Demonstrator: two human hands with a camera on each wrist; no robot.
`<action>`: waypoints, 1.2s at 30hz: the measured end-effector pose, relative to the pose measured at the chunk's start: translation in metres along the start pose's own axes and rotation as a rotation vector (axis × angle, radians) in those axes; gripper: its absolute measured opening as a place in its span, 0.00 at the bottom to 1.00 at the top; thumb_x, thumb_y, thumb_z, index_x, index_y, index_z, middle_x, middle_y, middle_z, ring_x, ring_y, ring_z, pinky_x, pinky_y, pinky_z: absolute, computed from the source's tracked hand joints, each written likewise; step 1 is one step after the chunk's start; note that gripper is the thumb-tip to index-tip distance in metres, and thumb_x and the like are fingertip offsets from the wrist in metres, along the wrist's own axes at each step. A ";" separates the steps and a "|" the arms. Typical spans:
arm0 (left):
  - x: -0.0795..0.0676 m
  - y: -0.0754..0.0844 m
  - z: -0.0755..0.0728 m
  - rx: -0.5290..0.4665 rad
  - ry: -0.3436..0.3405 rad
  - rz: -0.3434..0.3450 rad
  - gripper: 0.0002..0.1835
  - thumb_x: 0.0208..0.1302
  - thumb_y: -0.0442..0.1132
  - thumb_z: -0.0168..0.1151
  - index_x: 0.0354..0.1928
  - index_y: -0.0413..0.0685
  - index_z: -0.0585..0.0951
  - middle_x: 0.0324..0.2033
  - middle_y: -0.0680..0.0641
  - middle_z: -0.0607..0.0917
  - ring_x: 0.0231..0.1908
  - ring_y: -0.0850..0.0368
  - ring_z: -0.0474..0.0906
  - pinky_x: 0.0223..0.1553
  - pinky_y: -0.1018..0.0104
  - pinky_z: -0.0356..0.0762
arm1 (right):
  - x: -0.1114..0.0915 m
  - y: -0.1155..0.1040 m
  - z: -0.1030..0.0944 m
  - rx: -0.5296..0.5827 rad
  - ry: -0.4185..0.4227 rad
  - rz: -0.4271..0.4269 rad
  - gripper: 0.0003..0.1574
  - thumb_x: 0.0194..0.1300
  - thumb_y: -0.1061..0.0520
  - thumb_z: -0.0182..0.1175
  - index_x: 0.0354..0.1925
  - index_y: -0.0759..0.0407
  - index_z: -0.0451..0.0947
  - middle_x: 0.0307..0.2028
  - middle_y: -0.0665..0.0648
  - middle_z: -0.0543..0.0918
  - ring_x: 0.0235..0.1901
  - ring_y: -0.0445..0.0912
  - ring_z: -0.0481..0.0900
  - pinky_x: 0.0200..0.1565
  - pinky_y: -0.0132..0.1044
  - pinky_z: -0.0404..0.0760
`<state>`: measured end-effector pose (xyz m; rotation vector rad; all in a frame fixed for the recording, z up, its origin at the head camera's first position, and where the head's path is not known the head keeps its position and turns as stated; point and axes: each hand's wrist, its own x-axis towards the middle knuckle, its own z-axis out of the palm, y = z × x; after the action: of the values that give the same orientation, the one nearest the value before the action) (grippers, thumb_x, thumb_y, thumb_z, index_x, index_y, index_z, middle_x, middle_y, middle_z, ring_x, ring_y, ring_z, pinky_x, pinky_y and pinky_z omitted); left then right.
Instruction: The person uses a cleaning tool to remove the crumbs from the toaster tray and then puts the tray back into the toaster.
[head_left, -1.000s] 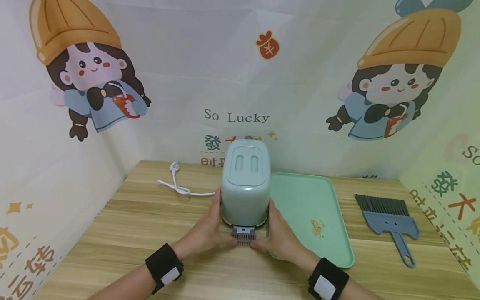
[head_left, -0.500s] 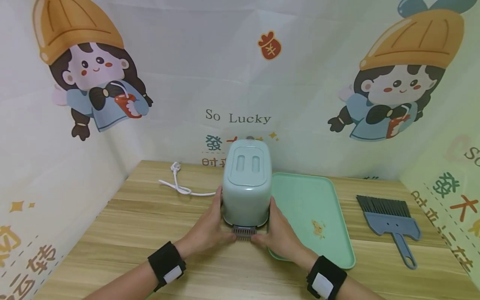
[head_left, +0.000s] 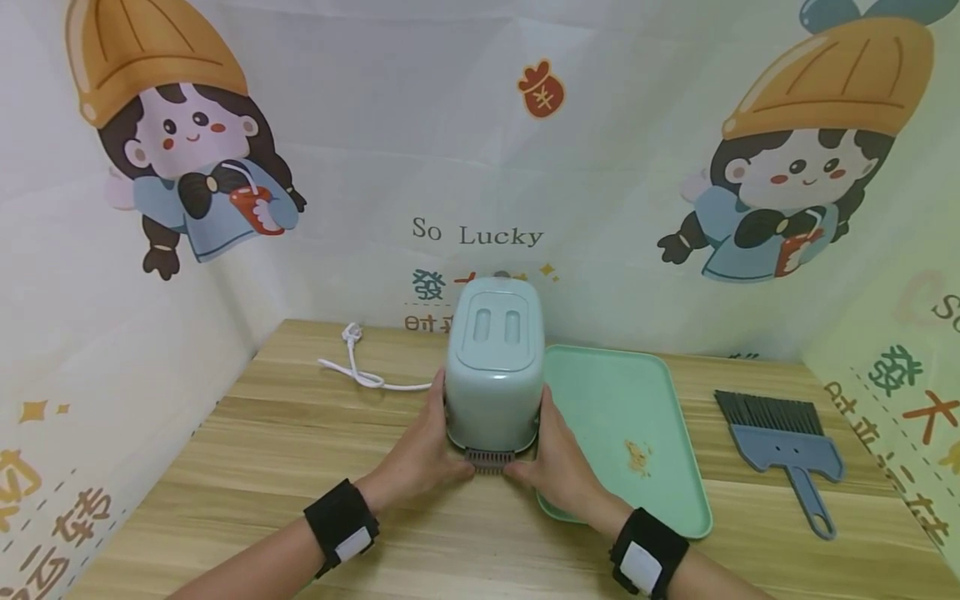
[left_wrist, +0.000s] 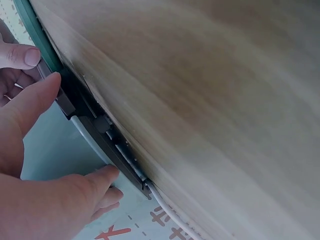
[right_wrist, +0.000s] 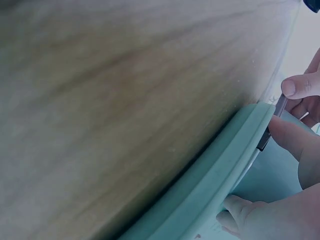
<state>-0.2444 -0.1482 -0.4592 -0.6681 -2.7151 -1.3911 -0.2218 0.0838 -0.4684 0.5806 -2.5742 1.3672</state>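
A pale blue-green toaster (head_left: 495, 367) with two oval recesses in its top stands near the table's middle, end facing me. From under its near end sticks out a dark slatted crumb tray (head_left: 490, 461), only its outer strip showing. My left hand (head_left: 420, 454) holds the toaster's left side low down, and my right hand (head_left: 566, 462) holds its right side. Both thumbs press on the crumb tray's outer edge from either corner. In the left wrist view, the left thumb (left_wrist: 42, 97) touches the dark strip beside the toaster's black base. The toaster hides parts of my fingers.
A mint-green serving tray (head_left: 600, 392) lies right of the toaster, with light brown crumbs (head_left: 637, 457) on it. Farther right is a blue-grey hand brush (head_left: 787, 450) with dark bristles. A white power cord (head_left: 367, 380) lies at back left. Printed cloth walls (head_left: 360, 167) enclose the table.
The crumb tray has slid farther under the toaster, away from me, with both thumbs moving along behind it. The light grey part between slats and toaster has gone from sight.
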 end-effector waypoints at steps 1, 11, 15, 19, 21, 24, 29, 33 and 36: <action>0.000 0.000 0.000 0.001 0.000 0.002 0.82 0.40 0.20 0.84 0.85 0.51 0.31 0.82 0.35 0.55 0.78 0.39 0.60 0.80 0.45 0.56 | 0.000 0.000 0.000 0.000 0.003 -0.003 0.83 0.50 0.68 0.83 0.85 0.61 0.35 0.79 0.67 0.60 0.78 0.61 0.61 0.76 0.59 0.66; 0.001 0.001 0.000 0.015 0.007 0.025 0.82 0.39 0.19 0.84 0.85 0.49 0.32 0.80 0.34 0.59 0.75 0.39 0.65 0.78 0.45 0.61 | 0.000 -0.001 0.002 -0.033 0.005 0.005 0.83 0.49 0.67 0.84 0.84 0.62 0.37 0.77 0.68 0.64 0.74 0.62 0.68 0.72 0.58 0.73; 0.000 0.002 0.001 0.020 0.009 0.027 0.82 0.39 0.18 0.83 0.85 0.49 0.32 0.80 0.33 0.59 0.75 0.38 0.65 0.78 0.45 0.61 | -0.001 -0.001 0.003 -0.049 0.018 0.006 0.82 0.49 0.67 0.85 0.84 0.62 0.39 0.75 0.69 0.68 0.71 0.63 0.73 0.69 0.58 0.76; -0.001 0.002 0.001 0.029 0.018 0.023 0.81 0.40 0.18 0.83 0.85 0.51 0.32 0.79 0.33 0.60 0.74 0.38 0.67 0.78 0.45 0.63 | 0.000 -0.001 0.004 -0.041 0.025 0.006 0.80 0.49 0.68 0.84 0.84 0.61 0.40 0.73 0.68 0.71 0.69 0.62 0.75 0.68 0.57 0.78; -0.001 0.001 0.001 0.033 0.026 0.025 0.81 0.40 0.18 0.83 0.85 0.52 0.32 0.79 0.33 0.61 0.73 0.38 0.68 0.77 0.44 0.64 | 0.000 -0.001 0.004 -0.045 0.029 0.000 0.80 0.50 0.68 0.84 0.84 0.62 0.40 0.73 0.68 0.71 0.69 0.62 0.75 0.67 0.57 0.78; -0.001 0.002 0.001 0.036 0.040 0.036 0.81 0.40 0.18 0.83 0.85 0.51 0.33 0.78 0.33 0.62 0.72 0.38 0.69 0.77 0.44 0.65 | 0.000 -0.003 0.004 -0.057 0.040 -0.011 0.79 0.50 0.68 0.83 0.83 0.63 0.41 0.72 0.69 0.72 0.68 0.63 0.76 0.67 0.57 0.79; 0.001 0.003 0.002 0.062 0.049 0.057 0.78 0.42 0.18 0.82 0.84 0.47 0.34 0.78 0.32 0.62 0.72 0.37 0.69 0.77 0.45 0.64 | 0.000 -0.003 0.005 -0.093 0.072 -0.029 0.76 0.51 0.68 0.83 0.82 0.66 0.43 0.70 0.71 0.74 0.66 0.65 0.78 0.64 0.58 0.81; 0.001 0.001 0.002 0.104 0.057 0.079 0.73 0.47 0.19 0.80 0.83 0.41 0.35 0.77 0.28 0.63 0.71 0.35 0.70 0.75 0.43 0.67 | 0.000 -0.003 0.007 -0.116 0.097 -0.026 0.72 0.52 0.69 0.82 0.81 0.66 0.46 0.68 0.72 0.76 0.64 0.65 0.80 0.62 0.58 0.83; 0.000 0.001 0.002 0.127 0.065 0.089 0.69 0.51 0.20 0.78 0.83 0.38 0.36 0.76 0.27 0.64 0.70 0.34 0.71 0.74 0.42 0.68 | 0.000 -0.004 0.009 -0.130 0.113 -0.017 0.70 0.52 0.69 0.82 0.80 0.67 0.47 0.66 0.72 0.78 0.62 0.65 0.81 0.60 0.57 0.84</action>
<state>-0.2441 -0.1459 -0.4596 -0.7123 -2.6601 -1.1892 -0.2201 0.0745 -0.4699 0.4888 -2.5381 1.1805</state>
